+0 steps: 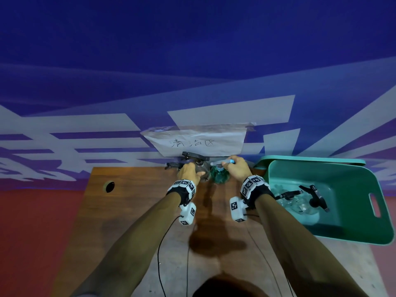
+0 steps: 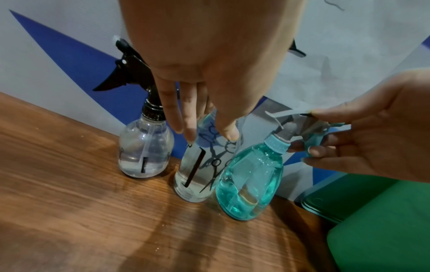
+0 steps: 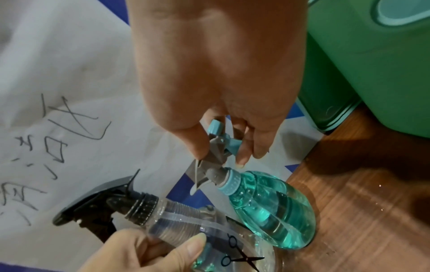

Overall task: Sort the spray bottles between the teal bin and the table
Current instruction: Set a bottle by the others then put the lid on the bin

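Three spray bottles stand in a row at the table's far edge against the wall. My left hand (image 1: 194,171) grips the middle one, a clear bottle with a scissors print (image 2: 202,165) and a black trigger head (image 3: 93,204). My right hand (image 1: 232,168) pinches the grey and blue spray head (image 3: 221,147) of the teal spray bottle (image 2: 251,180), which stands upright on the wood. A second clear bottle with a black trigger (image 2: 145,152) stands free to the left. The teal bin (image 1: 353,211) sits at the right and holds several clear bottles with black triggers (image 1: 300,202).
A paper sign with handwriting (image 1: 197,142) is taped to the blue and white wall just behind the bottles. The wooden table (image 1: 132,211) has a round cable hole (image 1: 110,186) at its left. The bin's lid (image 1: 310,159) leans behind the bin.
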